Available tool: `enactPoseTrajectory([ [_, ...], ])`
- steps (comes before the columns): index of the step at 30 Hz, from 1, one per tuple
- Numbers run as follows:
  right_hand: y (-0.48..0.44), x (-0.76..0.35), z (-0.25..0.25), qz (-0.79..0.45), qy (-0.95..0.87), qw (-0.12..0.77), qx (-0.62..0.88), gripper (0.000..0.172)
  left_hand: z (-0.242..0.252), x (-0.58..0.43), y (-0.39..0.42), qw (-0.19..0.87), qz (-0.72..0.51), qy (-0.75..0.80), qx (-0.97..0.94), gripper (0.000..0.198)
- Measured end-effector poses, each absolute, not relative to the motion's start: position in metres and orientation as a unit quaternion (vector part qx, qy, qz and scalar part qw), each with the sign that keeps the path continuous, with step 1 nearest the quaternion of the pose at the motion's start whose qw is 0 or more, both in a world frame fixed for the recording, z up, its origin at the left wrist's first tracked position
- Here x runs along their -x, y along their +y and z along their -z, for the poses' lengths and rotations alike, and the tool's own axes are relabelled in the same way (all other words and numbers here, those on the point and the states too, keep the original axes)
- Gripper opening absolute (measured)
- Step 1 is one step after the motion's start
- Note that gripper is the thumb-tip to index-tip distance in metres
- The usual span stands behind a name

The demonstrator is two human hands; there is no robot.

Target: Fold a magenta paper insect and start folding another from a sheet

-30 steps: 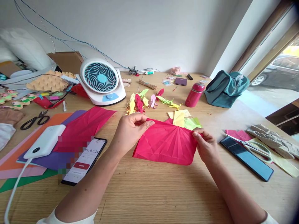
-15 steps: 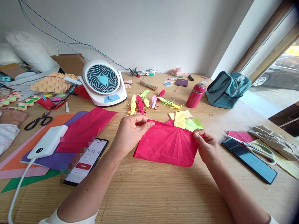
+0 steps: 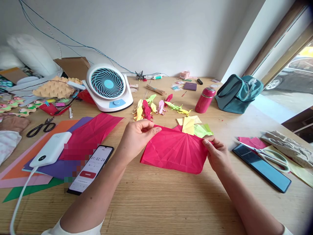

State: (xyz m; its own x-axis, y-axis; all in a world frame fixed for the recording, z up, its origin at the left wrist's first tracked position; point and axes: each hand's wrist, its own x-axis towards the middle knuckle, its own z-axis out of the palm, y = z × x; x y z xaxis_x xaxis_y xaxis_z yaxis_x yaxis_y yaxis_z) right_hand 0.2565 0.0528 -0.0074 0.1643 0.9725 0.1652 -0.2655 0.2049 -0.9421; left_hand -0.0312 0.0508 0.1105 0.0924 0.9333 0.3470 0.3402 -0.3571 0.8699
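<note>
A creased pink paper sheet (image 3: 174, 150) lies folded on the wooden table (image 3: 158, 202), with fan-like crease lines spreading from its top edge. My left hand (image 3: 135, 137) pinches the sheet's upper left corner between thumb and fingers. My right hand (image 3: 216, 153) pinches the sheet's right edge near the upper corner. Both hands are closed on the paper. Just behind the sheet lie yellow and green paper pieces (image 3: 195, 127).
A phone showing a timer (image 3: 91, 168) and a white power bank (image 3: 51, 148) rest on coloured sheets (image 3: 80, 137) at left. Black scissors (image 3: 40, 125), a desk fan (image 3: 107, 86), folded paper figures (image 3: 156, 106), a pink bottle (image 3: 204, 99), a teal bag (image 3: 238, 93), a dark phone (image 3: 261, 166) and pale scissors (image 3: 271, 156) surround the work area.
Almost nothing has moved: both hands keep their pinch on the pink sheet, and only the view has shifted slightly.
</note>
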Motion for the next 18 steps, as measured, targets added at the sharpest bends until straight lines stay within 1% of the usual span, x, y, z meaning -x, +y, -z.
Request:
enactPoseTrajectory([
  [3, 0.053, -0.256, 0.006, -0.486, -0.434, 0.642, 0.404, 0.027, -0.109, 0.034, 0.053, 0.326, -0.475, 0.468, -0.669, 0.020],
  [8, 0.051, -0.255, 0.002, -0.486, -0.438, 0.634, 0.411, 0.030, -0.105, 0.039, 0.057, 0.325, -0.472, 0.458, -0.680, 0.025],
  [13, 0.050, -0.254, 0.000, -0.454, -0.473, 0.617, 0.435, 0.034, -0.103, 0.040, 0.060, 0.346, -0.467, 0.458, -0.673, 0.026],
  [18, 0.051, -0.255, -0.001, -0.458, -0.484, 0.595, 0.449, 0.036, -0.098, 0.041, 0.063, 0.362, -0.463, 0.472, -0.657, 0.034],
])
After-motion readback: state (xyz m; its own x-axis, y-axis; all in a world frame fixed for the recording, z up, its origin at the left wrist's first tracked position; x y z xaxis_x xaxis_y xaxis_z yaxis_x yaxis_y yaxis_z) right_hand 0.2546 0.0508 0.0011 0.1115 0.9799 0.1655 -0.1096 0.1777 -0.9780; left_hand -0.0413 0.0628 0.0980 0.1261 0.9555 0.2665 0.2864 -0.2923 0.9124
